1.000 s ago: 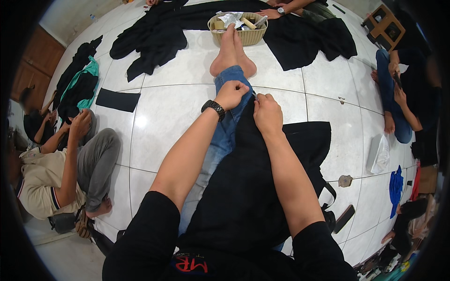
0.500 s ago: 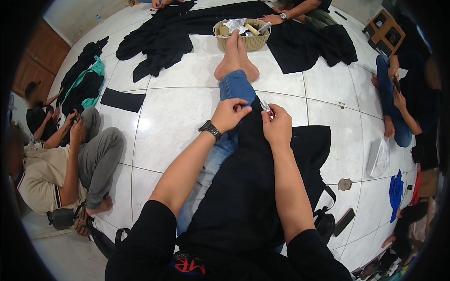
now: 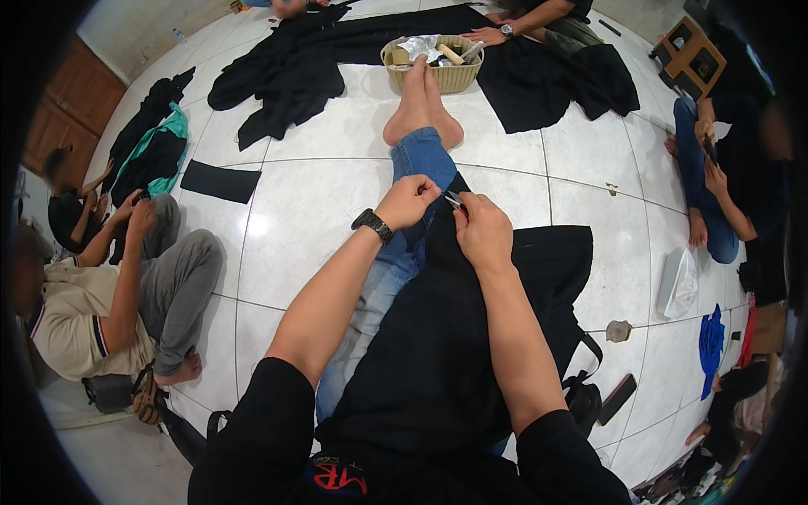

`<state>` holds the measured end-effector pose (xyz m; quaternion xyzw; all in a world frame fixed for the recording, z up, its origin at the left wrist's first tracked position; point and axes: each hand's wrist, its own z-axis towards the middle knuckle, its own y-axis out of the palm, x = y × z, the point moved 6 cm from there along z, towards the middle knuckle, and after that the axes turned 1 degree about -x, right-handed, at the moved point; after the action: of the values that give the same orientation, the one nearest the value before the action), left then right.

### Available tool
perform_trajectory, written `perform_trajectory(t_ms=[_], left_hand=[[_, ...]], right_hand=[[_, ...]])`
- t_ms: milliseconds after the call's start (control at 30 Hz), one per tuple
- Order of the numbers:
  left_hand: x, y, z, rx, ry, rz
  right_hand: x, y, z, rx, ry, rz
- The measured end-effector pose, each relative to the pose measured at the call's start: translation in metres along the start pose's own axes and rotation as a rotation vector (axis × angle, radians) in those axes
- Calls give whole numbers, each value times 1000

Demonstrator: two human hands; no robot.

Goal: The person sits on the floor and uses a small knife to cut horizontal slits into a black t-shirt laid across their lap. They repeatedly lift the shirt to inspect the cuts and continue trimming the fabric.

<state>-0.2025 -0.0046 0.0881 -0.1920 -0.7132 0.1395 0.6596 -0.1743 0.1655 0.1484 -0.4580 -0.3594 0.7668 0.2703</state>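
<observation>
A large black cloth [image 3: 429, 353] lies across my lap and legs, its narrow end reaching over the blue jeans [image 3: 417, 156]. My right hand [image 3: 486, 229] grips small thread snips [image 3: 454, 200], whose metal blades point up and left. My fingers cover most of their handle. Close to those blades, my left hand [image 3: 408, 202] is pinched near the cloth's edge. What its fingertips hold is too small to see.
Beyond my bare feet stands a beige basket [image 3: 433, 77] of tools. More black cloth [image 3: 278, 71] spreads across the white tiled floor. People sit at left, right and far side. A phone [image 3: 619, 399] and a black bag [image 3: 582, 404] lie at my right.
My right hand has moved left with the snips, bringing the blades close to my left fingertips. My left hand has shifted only slightly left.
</observation>
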Motion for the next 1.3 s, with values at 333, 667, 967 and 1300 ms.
perform_trajectory(t_ms=[333, 667, 967, 1300], left_hand=[[0, 0, -2, 16, -23, -185], [-7, 9, -49, 41, -189, -740], [20, 2, -68, 231, 258, 207], [-26, 13, -59, 167, 19, -320]], right_hand=[[-1, 9, 5, 2, -53, -14], [19, 2, 0, 70, 158, 147], [15, -3, 0, 83, 104, 195], [-13, -14, -14, -148, -142, 61]])
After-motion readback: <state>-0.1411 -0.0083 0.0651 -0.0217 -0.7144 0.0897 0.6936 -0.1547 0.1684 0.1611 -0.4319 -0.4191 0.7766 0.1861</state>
